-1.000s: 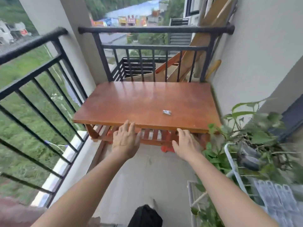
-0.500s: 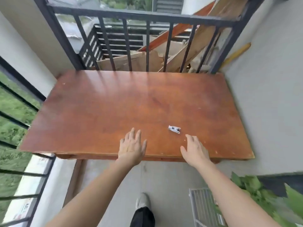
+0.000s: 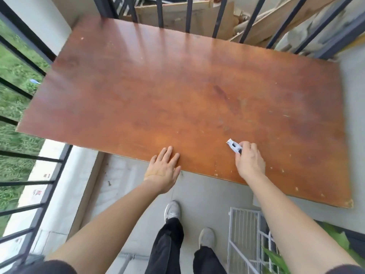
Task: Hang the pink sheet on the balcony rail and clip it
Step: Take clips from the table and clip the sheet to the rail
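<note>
On the wooden table (image 3: 177,86), close to its near edge and right of centre: noted a small white clip (image 3: 233,145), pinched at its near end by the right hand (image 3: 249,162), fingers and thumb curled round it. Saw its far end projecting up and left past the fingertips. Unable to tell whether resting on the surface or just clear of it.

Recorded the left hand (image 3: 163,169) released, palm down, fingers straight and close together, laid over the table's near edge to the left of the clip, grasping nothing. Well apart from the right hand.

Found the black balcony rail (image 3: 47,192) running along the left side and across the far end behind the table. Judged the table's far edge just beside the far bars. Beyond those bars, logged stacked boards (image 3: 173,12), pale and brown. Beyond the left bars, grass (image 3: 11,107).

Below the table's near edge, observed black trousers (image 3: 167,248) and two grey shoes (image 3: 172,211) on the concrete floor (image 3: 207,194). At lower right, noted a white wire rack (image 3: 245,230), with green leaves (image 3: 276,260) just beside it
</note>
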The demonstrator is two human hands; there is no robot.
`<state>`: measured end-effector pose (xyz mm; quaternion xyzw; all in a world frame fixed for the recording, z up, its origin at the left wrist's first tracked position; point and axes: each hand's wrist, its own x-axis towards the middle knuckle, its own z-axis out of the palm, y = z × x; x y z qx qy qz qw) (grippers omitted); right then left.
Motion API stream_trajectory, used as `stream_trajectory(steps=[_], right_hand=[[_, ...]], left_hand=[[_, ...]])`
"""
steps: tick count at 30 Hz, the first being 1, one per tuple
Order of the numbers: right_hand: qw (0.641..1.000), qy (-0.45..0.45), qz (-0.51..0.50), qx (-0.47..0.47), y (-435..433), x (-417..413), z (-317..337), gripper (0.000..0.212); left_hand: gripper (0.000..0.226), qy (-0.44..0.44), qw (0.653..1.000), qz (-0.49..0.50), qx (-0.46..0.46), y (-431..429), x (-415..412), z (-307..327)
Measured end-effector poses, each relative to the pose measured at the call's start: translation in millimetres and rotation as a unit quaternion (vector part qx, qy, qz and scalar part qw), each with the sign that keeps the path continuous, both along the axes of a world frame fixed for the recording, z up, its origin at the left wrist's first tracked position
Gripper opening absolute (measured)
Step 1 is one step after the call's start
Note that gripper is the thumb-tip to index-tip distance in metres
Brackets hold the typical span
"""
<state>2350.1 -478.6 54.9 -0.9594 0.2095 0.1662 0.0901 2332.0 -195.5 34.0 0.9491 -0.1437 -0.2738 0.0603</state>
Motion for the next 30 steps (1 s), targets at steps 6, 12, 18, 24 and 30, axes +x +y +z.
stream_trajectory(steps=[6, 12, 18, 24, 30], right_hand=[[0.995, 0.058, 0.038, 0.069, 23.7, -22.4, 29.1, 0.029], [0.973, -0.008, 0.133, 0.187, 60.6, -46.0, 93.7, 0.031], [0.890, -0.057, 0.339, 0.298, 139.7, -96.3, 133.9, 0.045], [0.759, -0.034, 0.529, 0.379, 245.6, -225.1, 187.0, 0.031], [0.609, -0.004, 0.688, 0.394, 304.4, -371.9, 221.3, 0.028]], left_hand=[[0.058, 0.083, 0.992, 0.096, -0.002, 10.0, -19.3, 30.6], [0.055, -0.067, 0.969, 0.237, -0.004, 41.4, -87.6, 109.0], [0.056, -0.265, 0.864, 0.429, 0.004, 60.3, -233.7, 201.7], [0.042, -0.344, 0.762, 0.546, 0.055, 79.6, -438.9, 243.7], [0.034, -0.393, 0.641, 0.644, 0.138, 84.3, -611.8, 269.8]])
